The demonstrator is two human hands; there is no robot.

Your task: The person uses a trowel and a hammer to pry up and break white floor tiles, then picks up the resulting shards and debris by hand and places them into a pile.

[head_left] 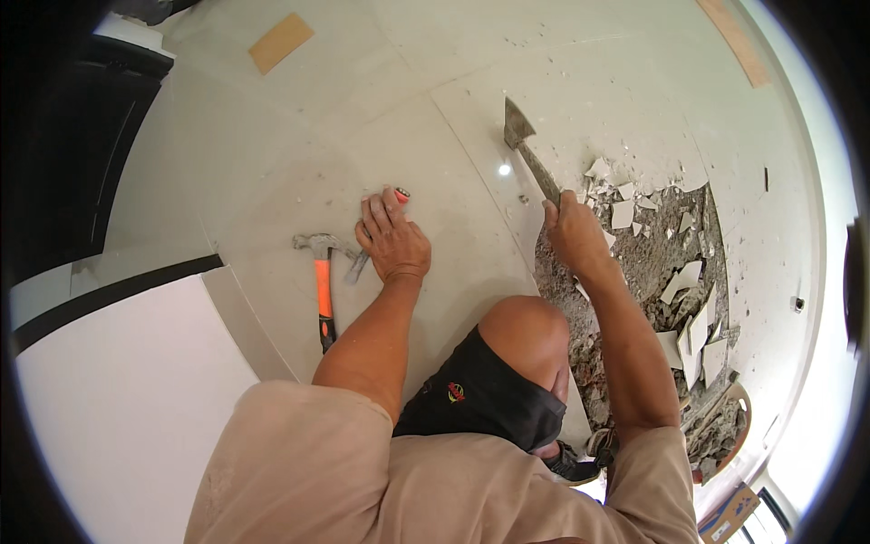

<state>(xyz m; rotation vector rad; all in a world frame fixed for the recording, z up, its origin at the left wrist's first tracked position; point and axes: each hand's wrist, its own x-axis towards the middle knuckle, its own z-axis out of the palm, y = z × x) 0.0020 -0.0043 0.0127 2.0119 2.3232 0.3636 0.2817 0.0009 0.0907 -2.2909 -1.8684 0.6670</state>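
Observation:
My right hand (pixel 578 238) is closed round the handle of a hatchet-like tool (pixel 519 127), whose grey wedge-shaped head points away from me over the tiled floor. To the left, my left hand (pixel 396 243) curls over a chisel-like tool (pixel 401 194). Its red handle end shows past the fingers and a flat grey metal part shows on the near side; the palm hides the middle. Just left of that metal part lies a claw hammer (pixel 323 290) with an orange and black handle, flat on the tiles.
Right of my bent knee (pixel 526 335), a broken-up patch of rough grey mortar (pixel 652 281) holds several tile shards (pixel 693 340). A container of rubble (pixel 720 435) and a cardboard box (pixel 729 515) stand near right. A white panel (pixel 136 372) lies left; a tan piece (pixel 281 43) is far off.

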